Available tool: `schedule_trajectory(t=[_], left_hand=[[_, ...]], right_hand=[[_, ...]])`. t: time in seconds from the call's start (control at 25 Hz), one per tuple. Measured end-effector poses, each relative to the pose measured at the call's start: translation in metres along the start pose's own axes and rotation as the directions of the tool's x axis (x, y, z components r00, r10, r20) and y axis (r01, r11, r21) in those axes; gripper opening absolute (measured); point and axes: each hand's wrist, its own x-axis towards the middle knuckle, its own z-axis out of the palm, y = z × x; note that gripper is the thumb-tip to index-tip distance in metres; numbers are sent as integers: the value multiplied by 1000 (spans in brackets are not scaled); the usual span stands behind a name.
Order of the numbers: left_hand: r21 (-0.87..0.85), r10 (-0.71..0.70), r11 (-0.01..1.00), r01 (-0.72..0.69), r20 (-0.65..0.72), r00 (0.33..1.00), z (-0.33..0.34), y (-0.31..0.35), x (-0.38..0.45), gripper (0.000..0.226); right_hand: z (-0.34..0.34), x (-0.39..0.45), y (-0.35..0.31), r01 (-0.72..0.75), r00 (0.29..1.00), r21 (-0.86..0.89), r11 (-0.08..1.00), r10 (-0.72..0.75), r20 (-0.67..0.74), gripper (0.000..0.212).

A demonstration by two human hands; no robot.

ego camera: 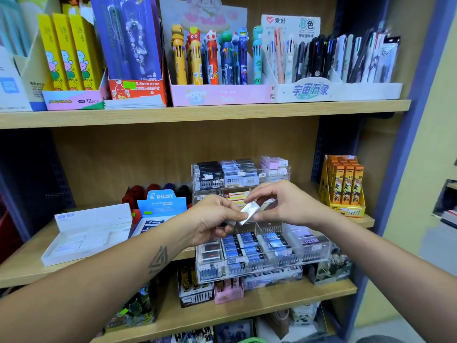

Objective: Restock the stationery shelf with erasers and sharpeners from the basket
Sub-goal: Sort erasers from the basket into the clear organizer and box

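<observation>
Both hands meet in front of the middle shelf (366, 220), above a clear tiered organizer (319, 258). The left hand (210, 219) and right hand (284, 204) share one small white eraser (249, 212) wrapped in shiny film. The left grip pinches its lower end between thumb and fingers, with a second pale piece tucked under the fingers that is too hidden to make out. The right grip pinches the eraser's upper end with thumb and forefinger, the other fingers curled loosely above. The eraser is tilted, held in the air just over the organizer's middle tier, touching no tray.

The organizer's front tier holds rows of blue-sleeved erasers (249, 246), with black-and-white ones to their left. Its back tier (237, 173) carries dark, pale and pink boxed erasers. To the left of the organizer stand a blue Pilot box (162, 204) and a white open box (89, 231). An orange carton (345, 186) sits at the right end of the shelf. The top shelf (197, 113) carries pen displays.
</observation>
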Motion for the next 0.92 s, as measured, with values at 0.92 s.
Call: schedule_trajectory(t=[0.92], left_hand=[[5, -74, 997, 74, 88, 993, 63, -5, 27, 29]], right_hand=[[-23, -52, 66, -247, 959, -694, 676, 271, -78, 9]])
